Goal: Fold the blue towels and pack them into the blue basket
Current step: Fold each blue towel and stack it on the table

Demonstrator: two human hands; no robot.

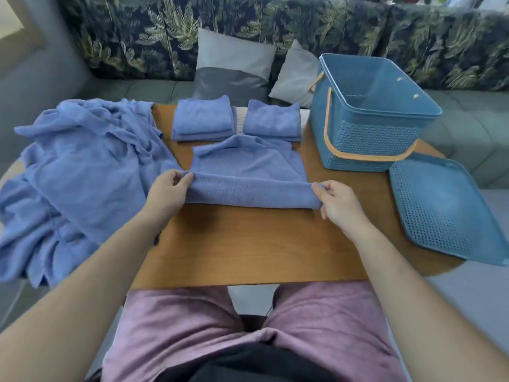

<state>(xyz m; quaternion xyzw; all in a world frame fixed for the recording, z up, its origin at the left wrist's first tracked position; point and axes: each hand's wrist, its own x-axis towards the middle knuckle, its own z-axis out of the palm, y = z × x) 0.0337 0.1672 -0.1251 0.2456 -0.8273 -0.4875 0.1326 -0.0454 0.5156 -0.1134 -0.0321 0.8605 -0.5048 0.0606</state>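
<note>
A blue towel point(248, 175) lies partly folded in the middle of the wooden table point(248, 252). My left hand point(168, 194) pinches its near left corner and my right hand point(338, 205) pinches its near right corner, lifting the front edge off the table. Two stacks of folded blue towels sit behind it, one at the left point(202, 118) and one at the right point(272, 121). A heap of unfolded blue towels point(77, 172) covers the table's left side. The blue basket point(369, 114) with orange handles stands open and empty at the back right.
The basket's blue perforated lid point(443, 208) lies flat at the table's right edge, overhanging it. A leaf-patterned sofa with grey cushions point(234, 64) runs behind the table. My lap in pink shorts is under the near edge.
</note>
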